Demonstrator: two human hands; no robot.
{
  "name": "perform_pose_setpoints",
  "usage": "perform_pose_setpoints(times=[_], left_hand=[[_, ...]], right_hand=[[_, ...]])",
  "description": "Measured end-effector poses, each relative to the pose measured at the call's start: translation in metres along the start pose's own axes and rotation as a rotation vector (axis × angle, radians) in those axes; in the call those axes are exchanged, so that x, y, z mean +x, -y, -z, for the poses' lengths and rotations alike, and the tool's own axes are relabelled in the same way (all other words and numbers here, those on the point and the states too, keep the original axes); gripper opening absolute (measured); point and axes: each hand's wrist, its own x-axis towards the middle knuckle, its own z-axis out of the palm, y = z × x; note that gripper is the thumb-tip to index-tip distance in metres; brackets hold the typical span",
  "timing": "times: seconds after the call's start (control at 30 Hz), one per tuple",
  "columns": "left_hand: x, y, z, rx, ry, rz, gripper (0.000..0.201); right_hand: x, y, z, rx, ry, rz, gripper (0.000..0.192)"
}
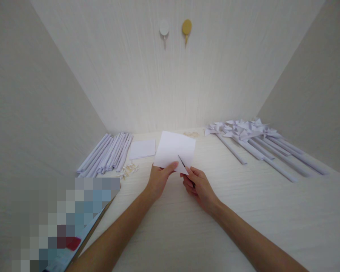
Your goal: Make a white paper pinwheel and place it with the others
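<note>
A white sheet of paper (172, 147) is pinched along its near edge by my left hand (158, 180), thumb on top. My right hand (198, 187) is closed round a pair of scissors (182, 162). One dark blade lies over the sheet near its lower right corner, pointing up and left; the other blade is hidden behind the paper. The scissors' handles are mostly covered by my fingers. Left of the held sheet, a stack of white paper squares (142, 149) lies flat on the table.
Rolled paper tubes (109, 153) lie at the left, with small pale pieces (127, 170) beside them. Paper pinwheels (243, 130) on tube sticks are piled at the right. A wall (175, 83) with two hooks (186, 28) rises behind. A blurred-out object covers the lower left.
</note>
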Motion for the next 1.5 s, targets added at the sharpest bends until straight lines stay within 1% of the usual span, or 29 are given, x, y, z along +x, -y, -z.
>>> perform_pose_setpoints(times=[0.53,0.7,0.87,0.97,1.07,1.13,1.23,1.37,1.43,1.5], left_hand=[[-0.001,0.000,-0.001,-0.019,-0.008,0.012,0.032],[-0.001,-0.002,-0.001,-0.031,-0.024,0.022,0.029],[0.008,-0.008,0.008,-0.134,-0.055,-0.013,0.021],[0.013,-0.010,0.016,-0.125,-0.082,-0.017,0.016],[0.015,-0.009,0.021,-0.079,-0.105,0.023,0.016],[0.015,-0.008,0.022,-0.040,-0.067,0.060,0.014],[0.011,-0.007,0.021,0.011,0.030,0.119,0.012],[0.006,-0.007,0.018,0.017,0.116,0.202,0.013],[0.005,-0.008,0.016,0.033,0.140,0.214,0.014],[0.006,-0.008,0.014,0.052,0.129,0.201,0.016]], right_hand=[[0.000,0.000,0.000,-0.014,-0.009,-0.001,0.032],[0.000,0.000,-0.001,-0.018,-0.021,0.009,0.033],[0.000,0.001,0.000,-0.017,-0.037,0.002,0.033],[0.001,0.000,0.001,-0.015,-0.028,0.002,0.031],[0.001,0.001,0.002,-0.007,-0.016,-0.001,0.027],[0.000,0.002,0.002,0.003,0.002,0.002,0.026],[0.000,0.003,0.003,0.020,0.033,0.007,0.027],[0.000,0.003,0.003,0.043,0.041,0.011,0.028],[0.000,0.003,0.003,0.049,0.037,0.012,0.028],[0.000,0.002,0.002,0.050,0.030,0.014,0.029]])
